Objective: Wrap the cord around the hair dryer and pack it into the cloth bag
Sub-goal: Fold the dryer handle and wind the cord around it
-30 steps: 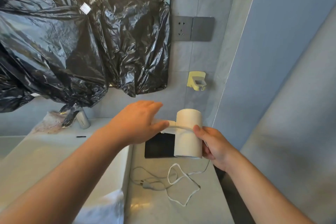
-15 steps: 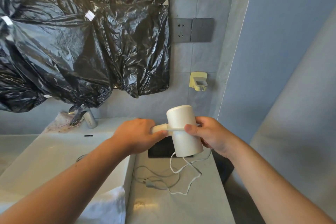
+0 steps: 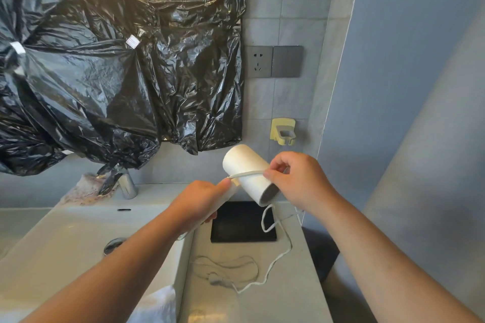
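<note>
The white cylindrical plastic hair dryer [image 3: 246, 173] is held in the air above the pale grey stone bench [image 3: 296, 296], its barrel tilted with the open end toward five o'clock. The left hand [image 3: 199, 204] is clenched around the handle at seven o'clock of the barrel, likely to keep the body steady as a spool. The right hand [image 3: 296, 181], at three o'clock, pinches the thin white cord [image 3: 246, 173] between thumb and fingertips and draws it taut across the barrel, apparently laying a turn around it. The rest of the cord hangs in a loop beneath the barrel, at six o'clock, and trails down to the bench, where the slack and the plug [image 3: 216, 280] lie loose, so most of the wrapping looks undone. A flat black rectangular mat [image 3: 236, 228] lies on the bench below the dryer. I cannot tell which item, if any, is the cloth bag.
</note>
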Demonstrator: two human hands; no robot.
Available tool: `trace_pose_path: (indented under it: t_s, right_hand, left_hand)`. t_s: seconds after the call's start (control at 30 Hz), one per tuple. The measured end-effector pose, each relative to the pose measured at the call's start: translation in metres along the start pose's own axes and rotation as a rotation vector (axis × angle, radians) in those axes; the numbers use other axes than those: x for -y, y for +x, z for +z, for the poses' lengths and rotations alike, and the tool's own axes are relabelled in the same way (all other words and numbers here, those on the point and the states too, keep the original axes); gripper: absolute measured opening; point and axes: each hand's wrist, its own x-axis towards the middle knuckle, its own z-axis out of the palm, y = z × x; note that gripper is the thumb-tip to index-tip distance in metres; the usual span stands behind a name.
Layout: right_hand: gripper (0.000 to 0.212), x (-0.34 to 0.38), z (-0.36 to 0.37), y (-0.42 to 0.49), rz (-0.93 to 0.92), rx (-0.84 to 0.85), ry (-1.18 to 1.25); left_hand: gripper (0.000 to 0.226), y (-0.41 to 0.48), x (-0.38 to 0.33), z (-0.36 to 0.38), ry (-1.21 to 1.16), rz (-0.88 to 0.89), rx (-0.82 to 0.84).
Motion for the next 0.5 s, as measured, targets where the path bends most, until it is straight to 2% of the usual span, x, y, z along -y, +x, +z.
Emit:
trace_pose_path:
  t_s: [0.27,0.4,0.5]
  right_hand:
    - [0.018,0.009,0.013,-0.008,-0.181,-0.209,-0.127]
    - [0.019,0.013,0.026,-0.013,-0.258,-0.222,-0.147]
    - [0.019,0.008,0.036,-0.012,-0.229,-0.215,-0.107]
  left_hand:
    - [0.066,0.004,0.003,0.005,-0.285,-0.160,0.062]
    - [0.071,0.004,0.006,0.005,-0.479,-0.278,0.122]
    - [0.066,-0.002,0.003,0.002,-0.647,-0.326,0.217]
